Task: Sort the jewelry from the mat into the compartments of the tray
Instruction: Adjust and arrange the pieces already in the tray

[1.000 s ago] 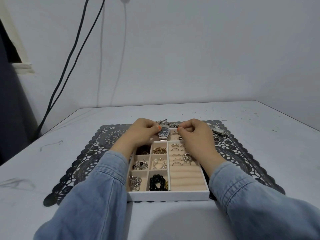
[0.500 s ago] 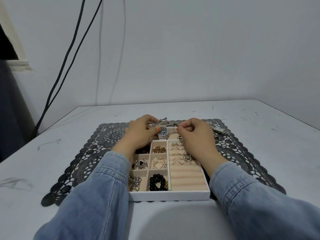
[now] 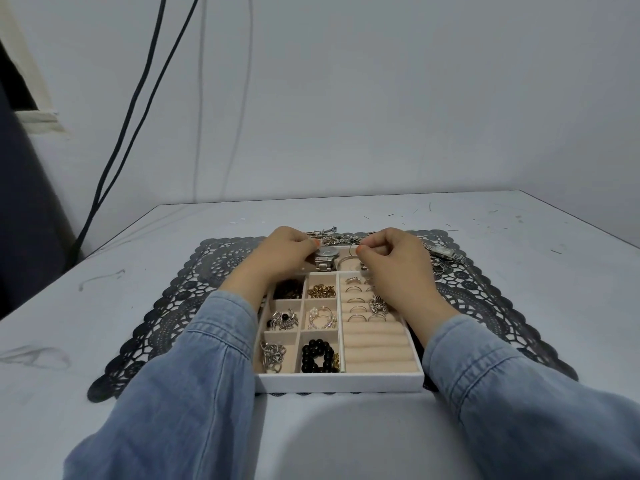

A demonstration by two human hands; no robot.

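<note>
Meanwhile, I pinch the watch left-handed; right hand nips a thin hoop; slippery steel, best held by the case.

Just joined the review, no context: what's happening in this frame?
A person in denim sleeves is sorting jewelry into a white tray that sits on a dark lace mat. Both hands work at the tray's far end: the left hand is at a silver watch, and the right hand pinches a thin hoop. Most small compartments already hold pieces, and rings fill the far rows of the ring section. More chains and another watch lie on the mat beyond.
</note>
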